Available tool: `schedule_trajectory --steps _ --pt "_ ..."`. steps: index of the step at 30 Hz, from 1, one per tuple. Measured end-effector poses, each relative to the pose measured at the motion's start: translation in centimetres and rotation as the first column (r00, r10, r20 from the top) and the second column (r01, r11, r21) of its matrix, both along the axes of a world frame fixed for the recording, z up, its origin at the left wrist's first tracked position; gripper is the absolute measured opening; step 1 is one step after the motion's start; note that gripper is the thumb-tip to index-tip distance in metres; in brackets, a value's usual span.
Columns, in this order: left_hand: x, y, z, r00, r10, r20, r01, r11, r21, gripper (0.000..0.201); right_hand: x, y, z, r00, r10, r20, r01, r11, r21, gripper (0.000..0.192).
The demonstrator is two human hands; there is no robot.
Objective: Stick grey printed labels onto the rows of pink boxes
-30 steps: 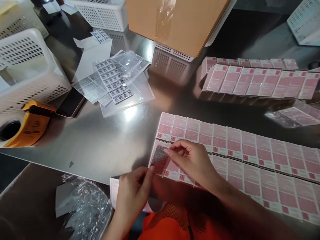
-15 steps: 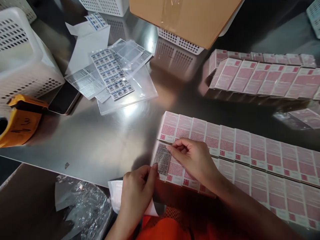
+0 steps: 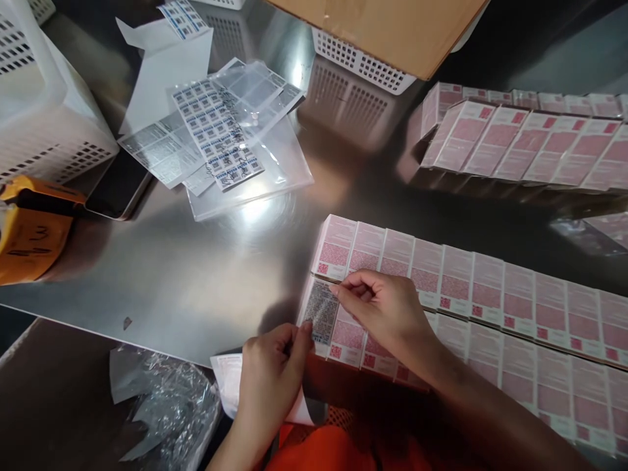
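Two rows of pink-and-white small cartons (image 3: 454, 278) stand side by side on the metal table. A dark, densely printed sticker (image 3: 321, 311) lies over the top of the leftmost carton in the near row. My right hand (image 3: 385, 307) pinches the sticker's upper right corner between thumb and index finger. At its lower left corner is the thumb of my left hand (image 3: 275, 366), the other fingers curled in. White paper (image 3: 228, 383) shows behind my left hand; whether those fingers hold it I cannot tell.
Sticker sheets (image 3: 216, 131) and clear plastic sleeves lie at upper left, near a phone (image 3: 118, 186), an orange tape-like roll (image 3: 36, 229) and a white basket (image 3: 78, 118). More cartons (image 3: 524, 144) stand at right. A cardboard box (image 3: 383, 29) rests on another basket. Crumpled plastic (image 3: 171, 405) fills a bin below.
The view has shifted slightly, so the table things sit a little differently in the picture. Both hands keep their places at the sticker's corners.
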State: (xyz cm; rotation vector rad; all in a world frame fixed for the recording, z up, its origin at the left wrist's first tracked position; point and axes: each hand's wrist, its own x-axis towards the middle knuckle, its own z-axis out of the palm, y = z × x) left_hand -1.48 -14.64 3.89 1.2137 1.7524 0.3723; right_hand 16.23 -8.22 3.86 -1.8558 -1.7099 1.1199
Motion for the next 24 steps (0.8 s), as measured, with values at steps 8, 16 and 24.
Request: schedule_trajectory --steps 8,16,24 --pt "0.03 0.08 -0.04 1.000 0.003 -0.012 -0.003 1.000 0.003 0.047 -0.03 0.04 -0.07 1.000 -0.006 0.007 0.006 1.000 0.004 0.021" --pt "0.10 0.30 0.08 1.000 0.008 -0.028 -0.008 1.000 -0.004 0.046 -0.08 0.03 0.00 1.000 -0.004 0.011 0.004 1.000 -0.001 0.018" --pt "0.07 0.17 -0.17 1.000 0.015 -0.015 -0.015 1.000 0.020 0.044 -0.07 -0.04 -0.16 1.000 -0.005 0.027 0.005 1.000 0.005 0.014"
